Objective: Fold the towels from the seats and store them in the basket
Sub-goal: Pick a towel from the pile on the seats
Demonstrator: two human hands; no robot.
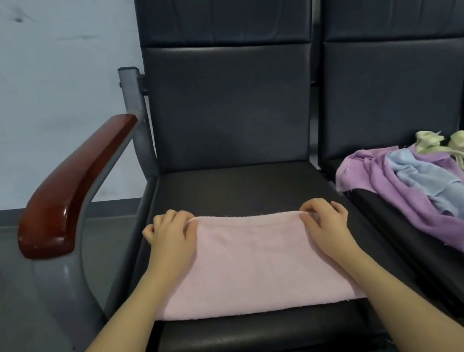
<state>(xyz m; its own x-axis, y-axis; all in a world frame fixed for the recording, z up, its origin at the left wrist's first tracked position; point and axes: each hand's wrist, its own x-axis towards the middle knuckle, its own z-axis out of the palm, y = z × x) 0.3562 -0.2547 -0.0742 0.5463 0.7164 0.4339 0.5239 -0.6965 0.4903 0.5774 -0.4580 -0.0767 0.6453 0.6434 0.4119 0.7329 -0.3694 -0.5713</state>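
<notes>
Black seat: pink towel lying flat; left hand and right hand each pinch a far corner, fingers curled.

red-brown armrest | grey metal frame | pale wall

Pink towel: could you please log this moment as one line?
pink towel flat on seat | left hand, right hand pinch far corners | unfolded pile on next seat | basket unseen
</notes>
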